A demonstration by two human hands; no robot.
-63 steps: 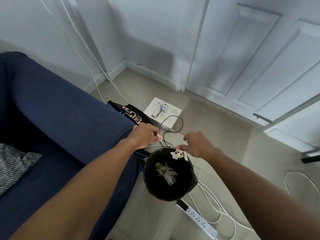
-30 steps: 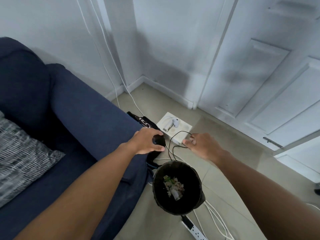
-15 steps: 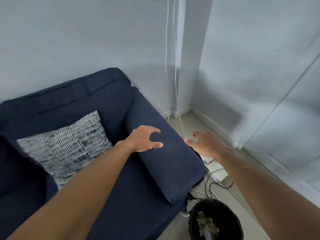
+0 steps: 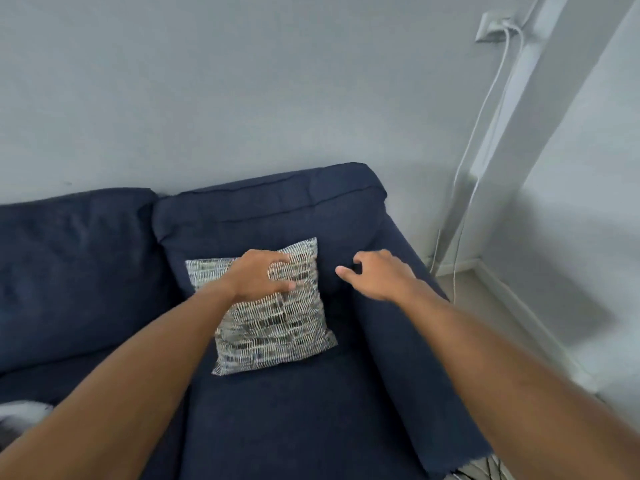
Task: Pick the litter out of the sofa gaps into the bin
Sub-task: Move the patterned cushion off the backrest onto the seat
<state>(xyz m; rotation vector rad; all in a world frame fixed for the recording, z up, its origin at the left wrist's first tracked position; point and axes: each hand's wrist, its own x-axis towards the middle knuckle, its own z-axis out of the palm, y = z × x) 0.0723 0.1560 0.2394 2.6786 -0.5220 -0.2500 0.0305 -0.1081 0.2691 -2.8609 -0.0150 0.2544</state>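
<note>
A dark blue sofa [image 4: 284, 420] fills the lower left of the head view. A grey patterned cushion [image 4: 277, 327] leans against its backrest beside the right armrest [image 4: 408, 341]. My left hand [image 4: 258, 276] hovers over the cushion's top with curled fingers, holding nothing. My right hand [image 4: 375, 276] is over the gap between cushion and armrest, fingers apart and empty. No litter shows in the gaps. The bin is out of view.
White cables [image 4: 481, 133] run down the wall from a socket [image 4: 493, 27] to the floor right of the sofa. A pale object [image 4: 24, 412] lies on the seat at the left edge. Cables [image 4: 485, 471] show at the bottom right.
My view has swung from the bin on the floor up to the sofa. Both hands dropped their litter into the bin and moved, empty, over the cushion and armrest gap.
</note>
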